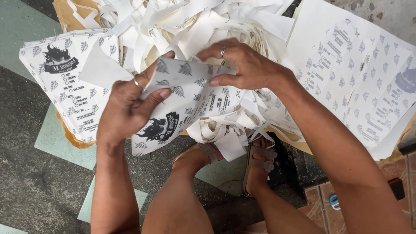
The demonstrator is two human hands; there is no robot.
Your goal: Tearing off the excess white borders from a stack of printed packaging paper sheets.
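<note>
- Left hand [130, 106] closed on the near edge of a printed paper wrapper [190, 102], thumb on top.
- Right hand [242, 65] pinches the wrapper's upper fold with its fingertips.
- Wrapper held above the knees, over sandalled feet [258, 162].
- Heap of white paper trimmings [195, 21] just behind; stacks of printed sheets [359, 73] on either side.

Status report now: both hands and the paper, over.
Left hand and right hand both grip one printed paper sheet, folding it. Pile of white paper strips behind it. Printed sheet stacks left and right.
</note>
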